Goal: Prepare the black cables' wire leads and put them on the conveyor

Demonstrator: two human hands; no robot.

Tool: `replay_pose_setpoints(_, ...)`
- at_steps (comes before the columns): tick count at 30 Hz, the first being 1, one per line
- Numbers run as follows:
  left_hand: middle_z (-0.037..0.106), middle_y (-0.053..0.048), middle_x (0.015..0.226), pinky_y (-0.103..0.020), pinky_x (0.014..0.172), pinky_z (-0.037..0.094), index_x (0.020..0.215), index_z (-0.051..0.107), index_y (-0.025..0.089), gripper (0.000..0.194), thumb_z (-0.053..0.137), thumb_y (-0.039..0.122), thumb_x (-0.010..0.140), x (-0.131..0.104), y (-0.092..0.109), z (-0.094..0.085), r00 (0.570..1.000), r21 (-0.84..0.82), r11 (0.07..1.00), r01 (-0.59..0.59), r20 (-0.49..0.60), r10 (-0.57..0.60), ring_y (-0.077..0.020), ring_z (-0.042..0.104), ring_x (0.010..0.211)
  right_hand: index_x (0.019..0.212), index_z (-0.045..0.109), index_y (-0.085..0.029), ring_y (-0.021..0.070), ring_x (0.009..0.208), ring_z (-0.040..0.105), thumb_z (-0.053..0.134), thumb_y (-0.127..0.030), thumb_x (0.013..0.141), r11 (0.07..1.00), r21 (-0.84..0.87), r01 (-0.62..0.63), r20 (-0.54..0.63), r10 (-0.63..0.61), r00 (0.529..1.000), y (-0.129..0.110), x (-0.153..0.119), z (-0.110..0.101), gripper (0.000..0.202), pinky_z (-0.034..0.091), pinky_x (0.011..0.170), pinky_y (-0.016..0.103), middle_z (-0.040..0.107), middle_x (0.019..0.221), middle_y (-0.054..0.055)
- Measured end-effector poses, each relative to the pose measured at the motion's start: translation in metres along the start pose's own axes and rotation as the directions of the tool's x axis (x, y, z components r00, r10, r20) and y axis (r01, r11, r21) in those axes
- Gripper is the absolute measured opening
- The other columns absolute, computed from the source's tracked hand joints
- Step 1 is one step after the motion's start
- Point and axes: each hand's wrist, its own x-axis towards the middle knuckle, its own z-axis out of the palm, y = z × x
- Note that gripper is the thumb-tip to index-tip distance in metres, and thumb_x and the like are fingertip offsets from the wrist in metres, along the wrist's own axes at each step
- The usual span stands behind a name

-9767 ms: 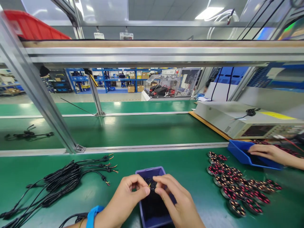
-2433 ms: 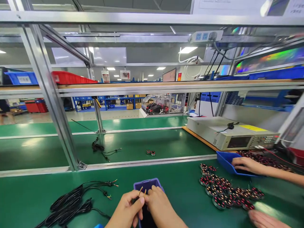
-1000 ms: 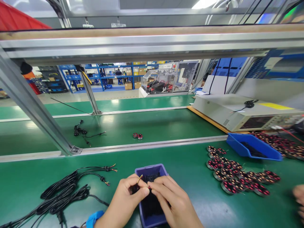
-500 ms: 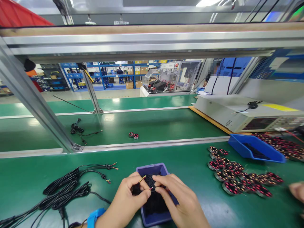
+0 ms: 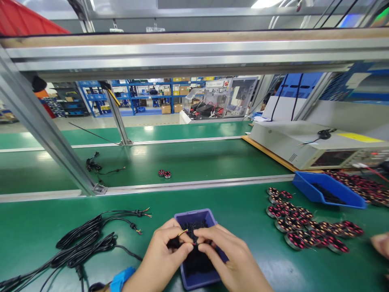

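Above a purple bin (image 5: 197, 283) of small black parts, my two hands meet at the fingertips. My left hand (image 5: 165, 251) pinches the end of a black cable, and a yellow wire (image 5: 182, 232) sticks up from its fingers. My right hand (image 5: 226, 251) is closed at thumb and forefinger on something small and dark at the wire ends, too small to make out. A blue band (image 5: 121, 279) is round my left wrist. Coiled black cables (image 5: 88, 239) with bare coloured wire ends lie to the left.
Copper and red motor stators (image 5: 299, 225) lie on the right, beside a blue bin (image 5: 328, 190). Two stators (image 5: 164, 174) sit on the moving-looking middle strip, near a cable (image 5: 94, 164). A grey instrument (image 5: 304, 146) stands behind. Another person's hand (image 5: 381, 244) shows at the right edge.
The two stators and the cable on the middle strip have shifted left. The yellow wire at my left fingers leans lower. My hands have hardly moved.
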Motion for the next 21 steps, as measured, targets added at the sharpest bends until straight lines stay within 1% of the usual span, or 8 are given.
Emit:
replay_pose_setpoints(3, 0.062, -0.004, 0.076, -0.026, 0.067, 0.045, 0.07, 0.074, 0.02, 0.017, 0.069, 0.03, 0.083, -0.001, -0.003, -0.003, 1.0, 0.061, 0.998, -0.012, 0.016, 0.011, -0.0198, 0.058, 0.076, 0.108, 0.069, -0.025, 0.0177, 0.076, 0.071, 0.056, -0.014, 0.097, 1.0, 0.006, -0.012, 0.044, 0.011, 0.999, 0.001, -0.001, -0.001, 0.02, 0.058, 0.071, 0.026, 0.075, 0.085, 0.001)
replay_pose_setpoints(8, 0.063, -0.004, 0.078, -0.025, 0.068, 0.044, 0.071, 0.071, 0.019, 0.017, 0.066, 0.026, 0.085, 0.0, -0.004, -0.005, 0.999, 0.131, 0.991, -0.04, 0.04, 0.035, -0.0185, 0.058, 0.075, 0.103, 0.067, -0.024, 0.0187, 0.079, 0.07, 0.049, -0.013, 0.101, 0.996, -0.058, 0.069, -0.023, -0.07, 0.997, -0.004, 0.001, 0.006, 0.021, 0.055, 0.071, 0.028, 0.076, 0.089, 0.003)
replay_pose_setpoints(11, 0.062, -0.003, 0.076, -0.024, 0.067, 0.043, 0.066, 0.067, 0.018, 0.019, 0.067, 0.023, 0.085, -0.001, -0.005, -0.004, 0.997, 0.132, 0.99, -0.051, 0.058, 0.043, -0.0172, 0.057, 0.074, 0.107, 0.066, -0.024, 0.0185, 0.081, 0.07, 0.046, -0.013, 0.104, 0.991, -0.07, 0.113, 0.001, -0.113, 0.994, -0.005, 0.0, 0.01, 0.023, 0.055, 0.072, 0.028, 0.077, 0.093, 0.003)
replay_pose_setpoints(13, 0.062, -0.002, 0.077, -0.024, 0.069, 0.043, 0.068, 0.068, 0.019, 0.016, 0.069, 0.023, 0.084, -0.001, -0.006, -0.003, 0.996, 0.109, 0.993, -0.048, 0.078, 0.04, -0.0169, 0.056, 0.074, 0.108, 0.065, -0.023, 0.0185, 0.079, 0.07, 0.044, -0.017, 0.106, 0.988, -0.087, 0.125, 0.001, -0.125, 0.992, -0.002, -0.001, 0.011, 0.022, 0.055, 0.07, 0.028, 0.077, 0.093, 0.003)
replay_pose_setpoints(15, 0.062, -0.002, 0.078, -0.024, 0.071, 0.043, 0.072, 0.071, 0.019, 0.013, 0.07, 0.024, 0.084, -0.001, -0.005, -0.004, 0.995, 0.089, 0.995, -0.041, 0.097, 0.032, -0.0172, 0.056, 0.076, 0.106, 0.065, -0.022, 0.0182, 0.074, 0.07, 0.045, -0.024, 0.108, 0.988, -0.102, 0.115, -0.023, -0.118, 0.993, 0.002, -0.001, 0.011, 0.02, 0.055, 0.067, 0.028, 0.076, 0.087, 0.003)
replay_pose_setpoints(17, 0.062, -0.002, 0.08, -0.025, 0.073, 0.042, 0.073, 0.071, 0.019, 0.015, 0.069, 0.027, 0.086, -0.001, -0.003, -0.005, 0.994, 0.082, 0.996, -0.035, 0.102, 0.027, -0.0179, 0.056, 0.078, 0.106, 0.066, -0.022, 0.0174, 0.072, 0.07, 0.048, -0.028, 0.107, 0.993, -0.084, 0.08, -0.044, -0.084, 0.996, 0.005, 0.0, 0.008, 0.019, 0.056, 0.066, 0.026, 0.074, 0.083, 0.002)
replay_pose_setpoints(19, 0.062, -0.002, 0.08, -0.026, 0.074, 0.042, 0.073, 0.07, 0.019, 0.018, 0.069, 0.03, 0.087, 0.0, -0.001, -0.006, 0.995, 0.075, 0.997, -0.023, 0.099, 0.015, -0.0186, 0.056, 0.08, 0.108, 0.066, -0.023, 0.0168, 0.074, 0.07, 0.049, -0.027, 0.106, 0.997, -0.055, 0.046, -0.068, -0.05, 0.996, 0.005, 0.002, 0.005, 0.017, 0.057, 0.069, 0.025, 0.073, 0.084, 0.002)
replay_pose_setpoints(21, 0.061, -0.002, 0.081, -0.026, 0.075, 0.041, 0.073, 0.069, 0.019, 0.02, 0.069, 0.033, 0.087, 0.001, 0.0, -0.008, 0.995, 0.053, 0.999, 0.006, 0.102, -0.012, -0.0186, 0.055, 0.081, 0.11, 0.065, -0.024, 0.0167, 0.079, 0.071, 0.048, -0.022, 0.106, 0.999, -0.033, 0.041, -0.094, -0.044, 0.995, 0.004, 0.004, 0.002, 0.018, 0.057, 0.073, 0.024, 0.073, 0.087, 0.003)
